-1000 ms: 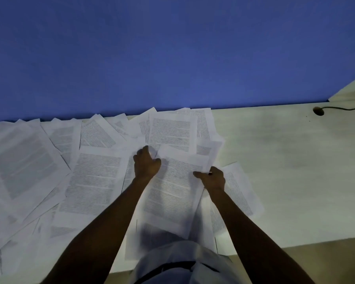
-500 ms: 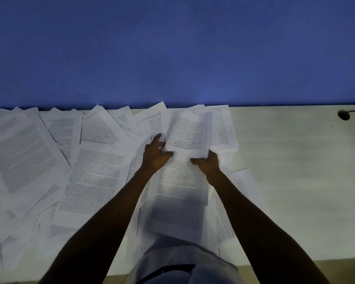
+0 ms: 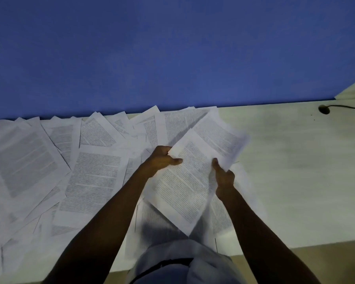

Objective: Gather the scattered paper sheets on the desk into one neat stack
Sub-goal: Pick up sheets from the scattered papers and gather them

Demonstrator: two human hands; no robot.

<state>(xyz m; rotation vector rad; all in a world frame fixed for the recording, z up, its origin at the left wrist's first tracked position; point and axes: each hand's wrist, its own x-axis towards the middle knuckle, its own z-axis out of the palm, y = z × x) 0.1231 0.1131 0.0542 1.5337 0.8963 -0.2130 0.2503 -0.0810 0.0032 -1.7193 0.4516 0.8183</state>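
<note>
Many printed paper sheets (image 3: 94,177) lie scattered and overlapping over the left and middle of the pale desk (image 3: 295,171). A small bunch of held sheets (image 3: 184,181) is lifted off the desk and tilted to the right. My left hand (image 3: 162,160) grips its upper left edge, thumb on top. My right hand (image 3: 223,177) pinches its right edge, where a second sheet (image 3: 221,138) fans out behind the front one. More sheets lie under the bunch and under my arms.
A blue wall (image 3: 172,54) runs along the desk's far edge. A cable hole with a dark cable (image 3: 324,109) sits at the far right of the desk. The desk's near edge (image 3: 295,245) runs just in front of my body.
Both hands have lifted the sheets off the pile and turned them to the right. A further sheet from the back now sits behind the front one.
</note>
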